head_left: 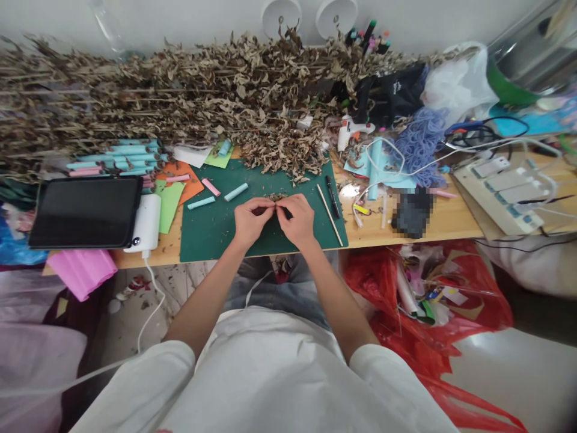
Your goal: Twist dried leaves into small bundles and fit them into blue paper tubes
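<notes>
My left hand (pixel 253 221) and my right hand (pixel 296 219) meet over the green cutting mat (pixel 207 231), fingertips pinched together. Whatever lies between them is too small to make out. Just behind the fingertips is a little heap of crumbled dry leaf (pixel 276 196). Left of my hands lie rolled blue paper tubes, one nearer (pixel 201 203) and one farther (pixel 236 192), along with a pink paper tube (pixel 211 187). To the right, a thin wooden stick (pixel 330 215) and a black pen (pixel 332 196) rest on the mat.
Dried leafy stalks (pixel 180 90) cover the table's back. A tablet (pixel 85 211) and white power bank (pixel 146 222) sit left. Rightward are a glue gun (pixel 351 132), blue yarn (pixel 421 144), cables and a power strip (pixel 498 192). A red bag (pixel 487 288) hangs below the edge.
</notes>
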Available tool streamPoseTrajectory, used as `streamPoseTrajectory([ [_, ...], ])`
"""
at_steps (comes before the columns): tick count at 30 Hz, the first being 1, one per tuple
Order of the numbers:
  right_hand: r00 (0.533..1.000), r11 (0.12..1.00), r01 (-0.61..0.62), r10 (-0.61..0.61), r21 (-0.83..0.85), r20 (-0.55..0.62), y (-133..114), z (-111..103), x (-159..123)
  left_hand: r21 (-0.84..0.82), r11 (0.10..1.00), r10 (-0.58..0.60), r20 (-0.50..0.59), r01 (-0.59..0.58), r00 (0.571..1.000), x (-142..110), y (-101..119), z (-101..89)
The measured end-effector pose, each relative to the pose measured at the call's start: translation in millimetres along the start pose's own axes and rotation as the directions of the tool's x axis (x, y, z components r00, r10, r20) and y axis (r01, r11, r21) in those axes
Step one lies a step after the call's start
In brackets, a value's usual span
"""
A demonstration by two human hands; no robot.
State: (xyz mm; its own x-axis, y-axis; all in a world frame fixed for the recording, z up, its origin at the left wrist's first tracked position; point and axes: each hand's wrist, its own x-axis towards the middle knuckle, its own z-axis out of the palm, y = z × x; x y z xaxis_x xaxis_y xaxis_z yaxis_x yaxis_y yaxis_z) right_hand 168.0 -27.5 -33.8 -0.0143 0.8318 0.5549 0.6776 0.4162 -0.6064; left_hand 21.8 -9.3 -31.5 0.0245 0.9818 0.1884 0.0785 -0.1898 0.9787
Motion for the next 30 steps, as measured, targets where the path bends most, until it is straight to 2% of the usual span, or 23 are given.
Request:
streamPoseTrajectory([
  [6, 0.999, 0.997, 0.013, -0.011, -0.073, 0.030, -0.2, 1.8, -1.0, 0.088, 0.996, -0.011, 0.001, 0.011, 1.000, -1.1, 0.4, 1.4],
  [13, 0.993, 0.996, -0.071, 0.065, -0.060, -0.097, 3.9, 1.2, 2.0, 0.028, 1.000, 0.003, -0.052, -0.002, 0.999, 0.2, -3.2, 0.1],
  [20, 0.994, 0.998, -0.064, 0.065, 0.006, -0.086, 5.3, 0.9, 3.3, -0.010, 0.997, 0.075, -0.032, -0.076, 0.997, 0.7, -1.5, 0.1],
  [27, 0.997, 0.998, -0.038, 0.034, -0.056, -0.066, -0.4, -2.2, 3.5, -0.021, 0.998, 0.065, -0.033, -0.065, 0.997, 0.8, -4.8, 0.1],
  [30, 0.998, 0.998, -0.030, 0.027, -0.057, -0.050, -2.6, -4.3, 3.1, -0.079, 0.997, 0.017, -0.030, -0.019, 0.999, 0.9, -5.7, 2.3],
])
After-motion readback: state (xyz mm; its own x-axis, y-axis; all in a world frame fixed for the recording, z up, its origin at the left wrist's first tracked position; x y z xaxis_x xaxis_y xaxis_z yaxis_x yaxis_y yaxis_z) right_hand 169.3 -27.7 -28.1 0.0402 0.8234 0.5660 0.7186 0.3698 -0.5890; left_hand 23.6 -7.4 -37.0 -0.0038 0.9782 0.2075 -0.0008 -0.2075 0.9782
